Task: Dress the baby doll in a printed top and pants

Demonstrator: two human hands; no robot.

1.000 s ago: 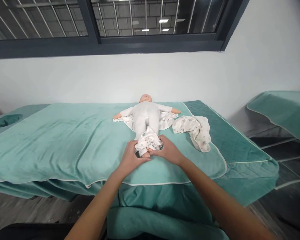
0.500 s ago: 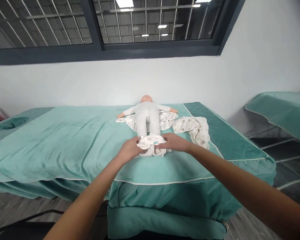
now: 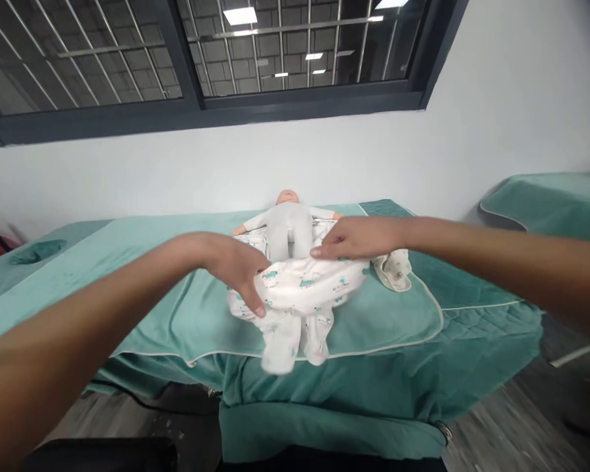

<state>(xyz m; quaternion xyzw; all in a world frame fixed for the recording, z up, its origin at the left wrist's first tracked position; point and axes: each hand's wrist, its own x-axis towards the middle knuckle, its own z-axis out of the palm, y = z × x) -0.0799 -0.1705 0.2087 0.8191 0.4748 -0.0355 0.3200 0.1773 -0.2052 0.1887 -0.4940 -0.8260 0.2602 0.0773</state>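
1. On the green-covered bed [image 3: 167, 331], a white-bodied doll [image 3: 291, 226] lies on its back, arms spread, head toward the white wall [image 3: 201, 167]; a printed white cloth [image 3: 256, 238] shows beneath it.
2. Over the doll's lower legs, hiding them, a pair of printed white trousers [image 3: 309, 288] is stretched sideways; its two legs point toward the bed's near edge, slightly blurred.
3. At the trousers' left end, the left hand [image 3: 238, 265] is clamped on the fabric, thumb across the front; its fingertips are hidden.
4. At the upper edge, toward the right, the right hand [image 3: 356, 237] is clamped on the same trousers, thumb and fingers together; the two hands are well apart.
5. Beyond the right wrist, a crumpled patterned garment [image 3: 394, 270] lies partly hidden on the bed.
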